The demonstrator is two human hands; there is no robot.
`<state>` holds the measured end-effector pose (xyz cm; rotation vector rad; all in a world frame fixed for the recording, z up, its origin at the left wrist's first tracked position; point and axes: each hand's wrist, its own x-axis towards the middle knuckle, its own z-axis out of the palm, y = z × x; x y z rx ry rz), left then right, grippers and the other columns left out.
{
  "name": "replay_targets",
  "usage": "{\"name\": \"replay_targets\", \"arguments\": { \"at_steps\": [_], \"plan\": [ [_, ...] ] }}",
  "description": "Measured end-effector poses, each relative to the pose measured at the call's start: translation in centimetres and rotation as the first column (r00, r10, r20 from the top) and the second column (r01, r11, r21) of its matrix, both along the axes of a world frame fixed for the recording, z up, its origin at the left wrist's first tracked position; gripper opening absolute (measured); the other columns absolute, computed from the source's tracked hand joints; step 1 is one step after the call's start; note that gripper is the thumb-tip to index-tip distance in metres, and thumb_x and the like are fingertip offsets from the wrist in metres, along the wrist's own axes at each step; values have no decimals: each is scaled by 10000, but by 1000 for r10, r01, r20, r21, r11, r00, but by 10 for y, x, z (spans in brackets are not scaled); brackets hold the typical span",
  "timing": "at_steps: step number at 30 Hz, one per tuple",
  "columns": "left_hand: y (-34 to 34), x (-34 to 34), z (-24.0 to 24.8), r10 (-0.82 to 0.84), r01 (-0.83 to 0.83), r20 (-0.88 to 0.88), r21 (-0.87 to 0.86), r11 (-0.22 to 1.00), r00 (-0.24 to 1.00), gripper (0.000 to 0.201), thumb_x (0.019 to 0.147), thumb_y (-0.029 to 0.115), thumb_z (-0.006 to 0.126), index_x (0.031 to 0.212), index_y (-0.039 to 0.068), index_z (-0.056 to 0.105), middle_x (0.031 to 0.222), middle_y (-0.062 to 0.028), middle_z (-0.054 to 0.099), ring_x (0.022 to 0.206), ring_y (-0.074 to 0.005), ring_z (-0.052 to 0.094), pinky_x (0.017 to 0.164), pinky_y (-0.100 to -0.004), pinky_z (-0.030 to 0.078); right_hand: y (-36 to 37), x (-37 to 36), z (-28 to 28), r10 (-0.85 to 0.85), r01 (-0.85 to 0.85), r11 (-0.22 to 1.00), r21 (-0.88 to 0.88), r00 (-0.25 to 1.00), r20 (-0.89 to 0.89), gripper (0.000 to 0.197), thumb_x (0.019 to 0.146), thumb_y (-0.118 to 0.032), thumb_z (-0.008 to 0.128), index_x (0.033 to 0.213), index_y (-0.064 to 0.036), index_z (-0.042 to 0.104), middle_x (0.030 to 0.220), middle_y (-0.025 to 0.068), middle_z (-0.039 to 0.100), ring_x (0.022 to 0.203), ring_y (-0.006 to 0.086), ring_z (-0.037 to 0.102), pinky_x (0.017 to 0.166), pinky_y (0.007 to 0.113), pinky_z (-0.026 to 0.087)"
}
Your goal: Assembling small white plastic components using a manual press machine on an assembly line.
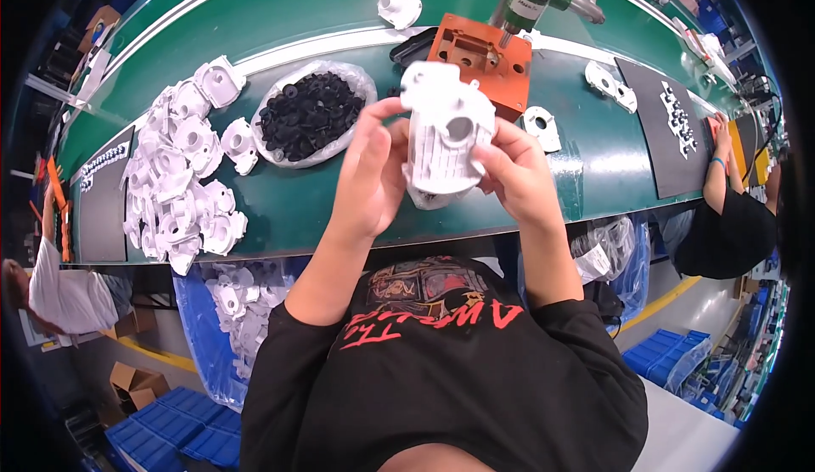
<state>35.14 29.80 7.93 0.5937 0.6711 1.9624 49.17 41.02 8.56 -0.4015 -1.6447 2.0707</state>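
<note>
Between both hands I hold up a white moulded plastic housing (441,154), with a round hole and a ribbed grille on the side that shows. My left hand (373,171) grips its left edge, fingers partly hidden behind it. On the other side my right hand (516,171) pinches the lower right edge with thumb and fingers. Just beyond the housing stands an orange fixture block (501,90) under a green press (528,1). Left of my hands a bag-lined bowl (367,90) holds many small black plastic parts (310,115).
A heap of white housings (182,162) covers the bench's left side. Single housings lie near the fixture (542,128) and on the green conveyor (397,7). Dark mats (654,132) with small parts lie at both ends. Co-workers sit left and right. A blue bag (199,328) of housings hangs below.
</note>
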Motion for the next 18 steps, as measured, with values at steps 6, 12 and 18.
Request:
{"name": "replay_targets", "arguments": {
  "at_steps": [6, 12, 18],
  "plan": [
    [-8, -19, -5, 48, -114, -426, -131, 985, 904, 186, 847, 70, 631, 994, 5, 538, 866, -29, 590, 810, -96, 553, 765, -233, 445, -4, -11, 1, -145, 127, 976, 178, 986, 88, 147, 848, -105, 620, 957, -24, 564, 776, -18, 569, 607, 31, 483, 551, 189, 393],
    [57, -56, 12, 289, -418, -952, 306, 856, -105, 193, 748, 72, 667, 936, 65, 626, 913, -80, 659, 741, -196, 619, 686, -302, 483, 4, -9, -23, -408, 341, 697, 630, 912, -42, 268, 799, -64, 639, 1056, -12, 586, 1018, 45, 564, 653, 52, 508, 575, 199, 416],
    [165, -73, -22, 303, -86, -748, 431, 898, -590, 145, 752, 114, 600, 894, 81, 603, 903, -70, 639, 805, -278, 614, 737, -360, 495, -2, -10, -35, -434, 327, 629, 705, 900, -31, 183, 769, -19, 622, 952, -19, 618, 1086, 82, 543, 644, 82, 528, 567, 217, 436]
  ]
}}
